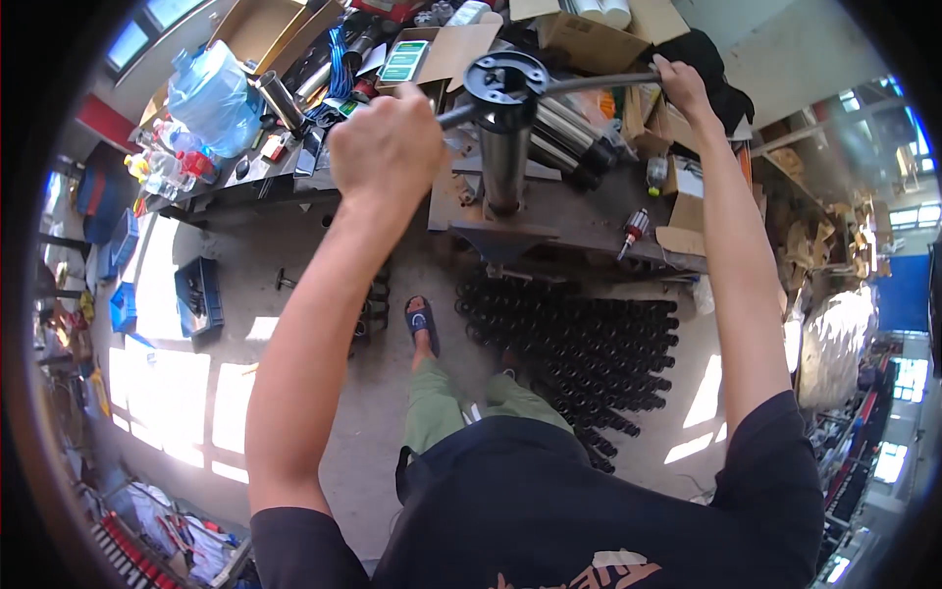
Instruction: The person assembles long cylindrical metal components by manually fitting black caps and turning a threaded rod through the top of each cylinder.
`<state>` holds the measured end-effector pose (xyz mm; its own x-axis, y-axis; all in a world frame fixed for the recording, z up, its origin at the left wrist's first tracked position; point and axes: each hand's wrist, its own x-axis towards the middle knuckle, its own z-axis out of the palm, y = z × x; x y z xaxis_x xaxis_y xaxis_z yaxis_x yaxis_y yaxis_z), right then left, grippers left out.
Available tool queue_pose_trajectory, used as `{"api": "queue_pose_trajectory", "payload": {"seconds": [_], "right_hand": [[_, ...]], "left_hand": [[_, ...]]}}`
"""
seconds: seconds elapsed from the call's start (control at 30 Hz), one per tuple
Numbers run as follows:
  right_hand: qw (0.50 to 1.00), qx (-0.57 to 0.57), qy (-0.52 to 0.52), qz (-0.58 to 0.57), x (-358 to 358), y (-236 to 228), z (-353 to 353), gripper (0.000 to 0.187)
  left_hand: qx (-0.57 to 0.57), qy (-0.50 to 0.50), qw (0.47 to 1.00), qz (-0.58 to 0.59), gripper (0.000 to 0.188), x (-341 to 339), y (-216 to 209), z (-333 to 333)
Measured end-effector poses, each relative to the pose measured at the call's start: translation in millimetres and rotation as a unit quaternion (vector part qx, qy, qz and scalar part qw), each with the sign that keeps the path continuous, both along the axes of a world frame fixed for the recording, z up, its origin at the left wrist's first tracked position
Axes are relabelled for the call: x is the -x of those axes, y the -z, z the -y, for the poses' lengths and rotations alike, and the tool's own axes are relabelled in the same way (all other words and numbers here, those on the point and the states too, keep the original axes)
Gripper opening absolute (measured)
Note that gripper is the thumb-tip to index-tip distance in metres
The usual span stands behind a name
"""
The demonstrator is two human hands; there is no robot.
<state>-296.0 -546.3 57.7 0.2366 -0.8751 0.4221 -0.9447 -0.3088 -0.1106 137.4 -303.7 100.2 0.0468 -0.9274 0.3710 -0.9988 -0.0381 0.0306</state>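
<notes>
An upright shiny metal cylinder [503,172] stands at the edge of the workbench, topped by a round black flange [525,69] with holes in its face. A long dark metal bar [601,84] reaches out from both sides of this head. My left hand [386,147] is closed in a fist around the bar's left end, nearer to me. At the far right, my right hand [681,88] grips the other end with its fingers wrapped round it. The cylinder's foot meets a metal bracket [500,236] on the bench edge. How the bar joins the head is partly hidden.
Many black ring-shaped parts [589,344] cover the floor below the bench. Metal tubes [569,142], an armature-like part [636,228] and cardboard boxes [589,41] crowd the workbench [608,218]. A large clear water jug [211,98] stands left; blue bins [199,294] sit on the floor.
</notes>
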Motion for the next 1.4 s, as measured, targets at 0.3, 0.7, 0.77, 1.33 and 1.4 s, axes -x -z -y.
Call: {"api": "queue_pose_trajectory", "payload": {"seconds": [0.3, 0.7, 0.77, 1.33, 1.4], "right_hand": [[0.975, 0.063, 0.211, -0.014, -24, -1, -216, 0.049], [0.952, 0.080, 0.294, 0.024, -63, -11, -276, 0.061], [0.954, 0.093, 0.278, 0.060, -85, -13, -309, 0.065], [0.953, 0.016, 0.264, 0.149, -57, 0, -324, 0.058], [0.943, 0.039, 0.291, 0.157, -53, 8, -322, 0.057]], "left_hand": [[0.190, 0.102, 0.976, 0.019, 0.019, -50, 32, 51], [0.281, 0.190, 0.941, 0.010, 0.025, -63, 48, 83], [0.266, 0.228, 0.936, 0.024, 0.027, -74, 39, 92], [0.284, 0.498, 0.819, 0.000, 0.038, 28, 43, -20], [-0.005, 0.630, 0.754, 0.185, 0.036, 99, 38, -43]]}}
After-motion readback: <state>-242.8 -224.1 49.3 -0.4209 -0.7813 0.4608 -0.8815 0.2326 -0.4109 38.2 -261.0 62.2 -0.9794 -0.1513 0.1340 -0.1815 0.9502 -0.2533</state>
